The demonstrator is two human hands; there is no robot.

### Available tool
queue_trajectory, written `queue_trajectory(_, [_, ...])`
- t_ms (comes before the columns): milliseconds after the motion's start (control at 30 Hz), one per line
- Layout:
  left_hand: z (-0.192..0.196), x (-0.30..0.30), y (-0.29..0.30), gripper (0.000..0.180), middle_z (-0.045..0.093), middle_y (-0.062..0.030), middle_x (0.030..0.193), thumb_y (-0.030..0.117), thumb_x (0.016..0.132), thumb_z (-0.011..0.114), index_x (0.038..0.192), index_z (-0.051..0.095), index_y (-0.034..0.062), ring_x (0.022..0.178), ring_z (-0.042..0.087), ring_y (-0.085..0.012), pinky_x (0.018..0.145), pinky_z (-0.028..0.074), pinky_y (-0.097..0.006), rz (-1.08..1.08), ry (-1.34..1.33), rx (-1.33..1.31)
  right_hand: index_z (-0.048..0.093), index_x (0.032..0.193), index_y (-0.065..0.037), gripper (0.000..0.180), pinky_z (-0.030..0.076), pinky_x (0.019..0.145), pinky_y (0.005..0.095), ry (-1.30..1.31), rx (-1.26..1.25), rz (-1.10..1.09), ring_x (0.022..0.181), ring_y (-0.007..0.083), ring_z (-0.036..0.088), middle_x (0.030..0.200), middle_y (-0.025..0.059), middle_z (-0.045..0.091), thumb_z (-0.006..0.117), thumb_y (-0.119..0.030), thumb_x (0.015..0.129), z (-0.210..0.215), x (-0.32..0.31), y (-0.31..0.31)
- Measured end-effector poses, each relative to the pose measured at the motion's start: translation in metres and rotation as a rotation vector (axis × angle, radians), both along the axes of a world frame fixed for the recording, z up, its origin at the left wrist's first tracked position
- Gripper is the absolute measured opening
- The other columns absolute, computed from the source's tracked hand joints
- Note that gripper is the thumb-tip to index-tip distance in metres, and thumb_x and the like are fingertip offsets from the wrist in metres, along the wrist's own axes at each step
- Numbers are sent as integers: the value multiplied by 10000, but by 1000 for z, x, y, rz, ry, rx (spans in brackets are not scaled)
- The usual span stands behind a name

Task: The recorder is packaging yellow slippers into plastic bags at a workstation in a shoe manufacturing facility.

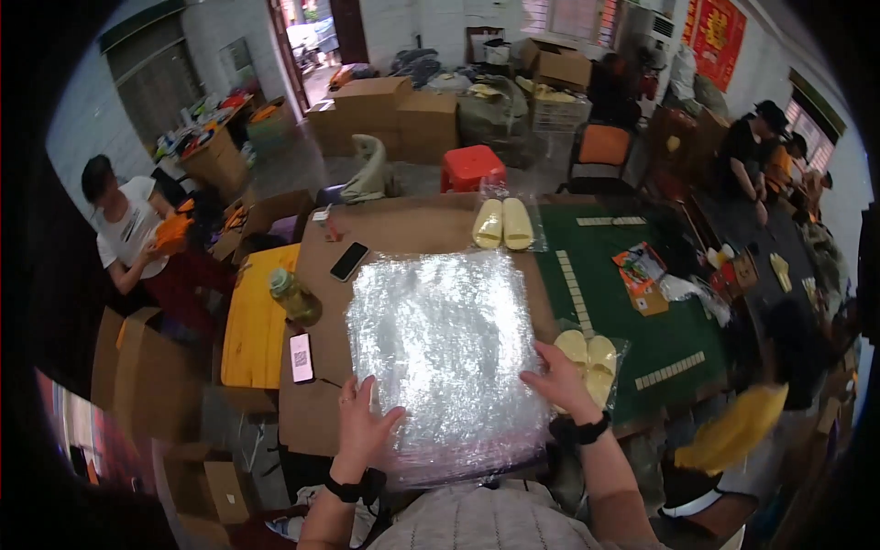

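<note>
A thick stack of clear, shiny plastic bags (445,339) lies in front of me on the brown tabletop, its near end reaching close to my body. My left hand (367,426) rests at the stack's lower left edge, thumb and fingers spread apart. At the right edge, my right hand (561,380) touches the bags with its thumb and fingers apart. Neither hand is closed around anything. Just beyond my right hand lies a bagged pair of pale yellow slippers (600,362). Another pair of yellow slippers (502,224) sits on clear plastic past the stack's far edge.
Left of the stack are a dark phone (348,261), a phone with a lit screen (302,357) and a green-capped bottle (293,298). Rows of white tiles (573,284) lie on the green surface at right. A person (137,225) handles orange cloth at left; others sit far right.
</note>
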State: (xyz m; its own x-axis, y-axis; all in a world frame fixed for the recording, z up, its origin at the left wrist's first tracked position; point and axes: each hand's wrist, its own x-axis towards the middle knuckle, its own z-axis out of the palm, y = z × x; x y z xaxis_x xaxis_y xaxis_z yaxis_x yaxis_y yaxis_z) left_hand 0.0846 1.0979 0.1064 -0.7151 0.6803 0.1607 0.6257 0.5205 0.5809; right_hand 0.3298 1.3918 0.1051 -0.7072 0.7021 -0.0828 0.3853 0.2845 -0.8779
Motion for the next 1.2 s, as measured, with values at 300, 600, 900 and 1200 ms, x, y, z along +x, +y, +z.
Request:
queue_trajectory(300, [64,25,8,919,359,-287,1530,350,743,853,1474,409,16,1434,289,-469,1142,281,-558,-15,333,-217,609,1291,-42,552,530,868,360,147,31,-361,1072,219,631,1161,104,669,783,-329,851,-30,40,14])
queue_trajectory(600, [18,39,62,786,336,-170,1591,545,751,788,1404,561,171,1481,205,-465,1167,155,-658,-362,36,-372,712,1121,-53,690,553,871,443,-759,42,-546,1035,345,683,1122,177,712,754,-603,706,-182,131,118])
queue_trajectory(900, [13,48,72,822,310,-133,1615,468,696,847,1408,562,171,1515,177,-387,1205,123,-599,-267,-53,-432,678,1045,-2,531,568,816,458,-732,79,-698,950,365,690,1029,216,698,763,-438,753,-221,92,128])
queue_trajectory(1200, [7,46,68,797,341,-148,1596,563,726,799,1394,578,189,1496,202,-431,1190,131,-626,-272,-6,-378,618,924,-13,257,502,748,513,-445,174,-829,864,406,652,882,214,664,670,-254,852,-244,90,125])
